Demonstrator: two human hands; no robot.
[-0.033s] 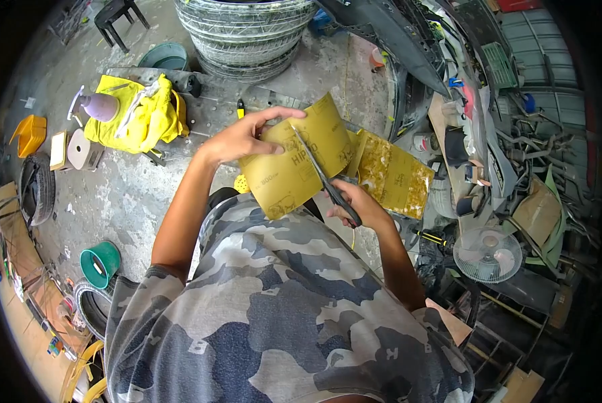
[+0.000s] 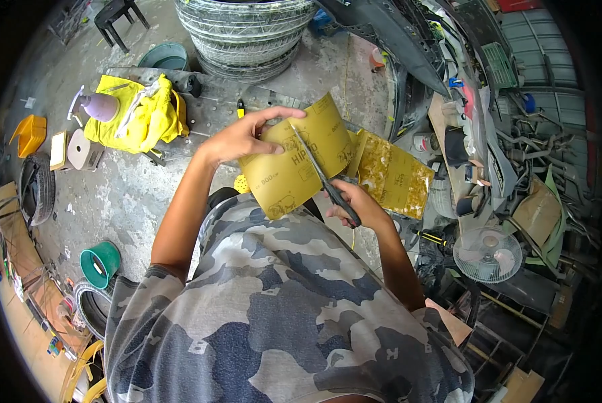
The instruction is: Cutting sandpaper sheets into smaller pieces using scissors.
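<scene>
My left hand (image 2: 251,138) grips the upper left edge of a curved yellow sheet of sandpaper (image 2: 274,181), its printed back facing up, thumb on top. In my right hand (image 2: 365,205) is a pair of scissors (image 2: 343,199) with dark handles. Its blade slants up and left across the sheet; I cannot tell whether the edge there is cut through. Beyond my right hand lies another yellow sheet (image 2: 398,176), covered in whitish and brown blotches. A yellow-and-black cutter knife (image 2: 240,107) rests just past my left hand.
At the left, a spray bottle (image 2: 101,106) sits by a bright yellow cloth (image 2: 136,124). A green bucket (image 2: 100,264) stands on the stained floor. Wrapped stacked tyres (image 2: 247,33) rise ahead. To the right are a fan (image 2: 487,254), a screwdriver (image 2: 432,238) and piled car parts (image 2: 549,127).
</scene>
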